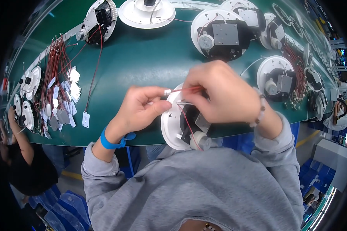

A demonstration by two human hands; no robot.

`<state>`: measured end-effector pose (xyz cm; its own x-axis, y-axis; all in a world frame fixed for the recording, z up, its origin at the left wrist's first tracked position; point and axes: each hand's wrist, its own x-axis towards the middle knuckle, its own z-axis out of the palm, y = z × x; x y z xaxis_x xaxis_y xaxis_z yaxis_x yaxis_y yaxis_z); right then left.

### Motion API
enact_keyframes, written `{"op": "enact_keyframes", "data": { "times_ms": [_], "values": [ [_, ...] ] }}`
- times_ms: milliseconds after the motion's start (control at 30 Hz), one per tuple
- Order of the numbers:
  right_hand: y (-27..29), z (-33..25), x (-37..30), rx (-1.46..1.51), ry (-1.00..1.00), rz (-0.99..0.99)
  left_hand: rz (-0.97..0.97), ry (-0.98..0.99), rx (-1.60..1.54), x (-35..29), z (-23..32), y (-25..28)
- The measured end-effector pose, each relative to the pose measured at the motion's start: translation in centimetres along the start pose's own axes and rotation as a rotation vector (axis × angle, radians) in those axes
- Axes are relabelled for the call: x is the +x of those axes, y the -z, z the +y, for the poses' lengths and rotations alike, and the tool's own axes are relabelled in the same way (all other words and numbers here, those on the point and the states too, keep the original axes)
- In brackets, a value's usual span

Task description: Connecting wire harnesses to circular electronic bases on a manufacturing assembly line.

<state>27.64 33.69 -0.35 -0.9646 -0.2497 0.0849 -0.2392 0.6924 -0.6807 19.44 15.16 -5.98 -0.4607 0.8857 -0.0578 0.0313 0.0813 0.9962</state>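
My left hand is curled, with a small white connector at its index fingertip. From that connector a short red wire runs into the pinched fingers of my right hand, which is slightly blurred. Under both hands a round white lamp-like unit leans at the table's near edge. It carries a black plate and a small white cylindrical motor. A thin red wire and another small white plug show on its face near my right fingers. My right hand hides the unit's upper part.
Several similar white disc units line the far and right sides of the green table. Bundles of red wires with white tags lie at left, with more wires at right. Another person's arm reaches in at far left.
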Motion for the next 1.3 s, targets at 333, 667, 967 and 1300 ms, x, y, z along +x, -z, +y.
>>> {"op": "enact_keyframes", "data": {
  "times_ms": [333, 667, 967, 1300],
  "values": [
    [-2.1, -0.2, -1.3, -0.082, 0.066, 0.21, 0.082, 0.06, -0.182, 0.6, -0.5, -1.1],
    [-0.2, 0.7, -1.5, -0.267, 0.249, 0.427, -0.169, 0.237, -0.373, 0.6, -0.5, 0.1],
    [1.9, -1.7, -2.5, -0.167, 0.003, 0.323, -0.21, 0.265, -0.381, 0.7, -0.6, 0.5],
    [1.5, -0.8, -2.3, -0.228, 0.121, 0.184, -0.244, 0.196, -0.414, 0.6, -1.1, 0.2]
  ]
}}
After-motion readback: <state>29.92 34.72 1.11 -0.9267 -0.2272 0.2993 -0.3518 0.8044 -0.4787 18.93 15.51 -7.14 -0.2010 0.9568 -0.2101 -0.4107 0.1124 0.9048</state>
